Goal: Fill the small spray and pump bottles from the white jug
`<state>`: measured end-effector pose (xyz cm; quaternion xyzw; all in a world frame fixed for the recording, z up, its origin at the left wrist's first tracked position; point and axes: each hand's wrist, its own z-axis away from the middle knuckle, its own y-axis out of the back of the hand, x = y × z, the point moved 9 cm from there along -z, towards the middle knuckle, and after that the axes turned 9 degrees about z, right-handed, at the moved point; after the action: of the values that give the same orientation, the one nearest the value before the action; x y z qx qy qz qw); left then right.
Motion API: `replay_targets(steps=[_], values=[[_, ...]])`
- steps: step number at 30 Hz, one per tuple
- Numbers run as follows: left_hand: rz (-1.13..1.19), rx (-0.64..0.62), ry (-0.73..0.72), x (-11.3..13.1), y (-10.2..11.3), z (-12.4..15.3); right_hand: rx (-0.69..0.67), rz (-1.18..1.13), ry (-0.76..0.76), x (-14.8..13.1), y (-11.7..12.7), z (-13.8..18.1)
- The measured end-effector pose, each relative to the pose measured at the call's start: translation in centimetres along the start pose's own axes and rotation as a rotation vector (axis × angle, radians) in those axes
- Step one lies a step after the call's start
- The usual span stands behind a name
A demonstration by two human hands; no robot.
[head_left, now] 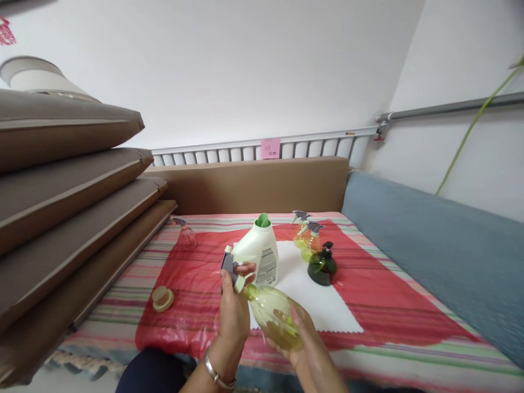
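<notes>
In front of me a translucent yellow-green spray bottle (268, 312) is held tilted, its neck toward the upper left. My left hand (235, 314), wearing a silver bangle, is closed around the grey and white trigger head (229, 267) at the neck. Whether the head is fully seated cannot be made out. My right hand (307, 349) wraps the bottle's body from below and the right. Just behind stands a pale detergent jug (268, 256), uncapped, with a green pour spout (263, 220) in its mouth. A pale yellowish cap (162, 298) lies to the left.
Two yellow-orange spray bottles (311, 248) and a dark green pump bottle (322, 267) stand right of the jug. A pink spray bottle (187, 238) is at back left. White paper (335, 311) lies on red plastic sheeting (380, 295). Brown cushions (69, 196) are stacked at left.
</notes>
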<state>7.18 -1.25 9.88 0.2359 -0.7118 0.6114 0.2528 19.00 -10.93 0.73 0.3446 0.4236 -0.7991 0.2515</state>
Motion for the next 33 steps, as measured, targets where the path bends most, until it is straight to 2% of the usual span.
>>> replay_targets(steps=[6,15,19,23,29,33], values=[[0.014,-0.068,0.03,-0.5,-0.4,0.6,-0.045,-0.008,0.017,0.1,-0.4,-0.3],[0.111,0.0,0.047,0.3,0.2,-0.7,-0.008,-0.012,0.079,-1.4,-0.7,1.4],[0.204,-0.005,0.121,-0.5,-0.7,0.2,-0.009,-0.01,0.116,-2.1,-1.4,1.7],[0.355,-0.014,0.194,-1.8,-1.5,1.2,0.045,0.004,0.105,-2.1,-1.0,1.4],[0.427,0.019,0.22,-2.7,-1.0,1.4,0.08,-0.002,0.119,-2.2,-0.5,1.3],[0.418,0.019,0.192,-2.2,-1.3,1.5,0.081,0.01,0.139,-2.4,-0.5,1.4]])
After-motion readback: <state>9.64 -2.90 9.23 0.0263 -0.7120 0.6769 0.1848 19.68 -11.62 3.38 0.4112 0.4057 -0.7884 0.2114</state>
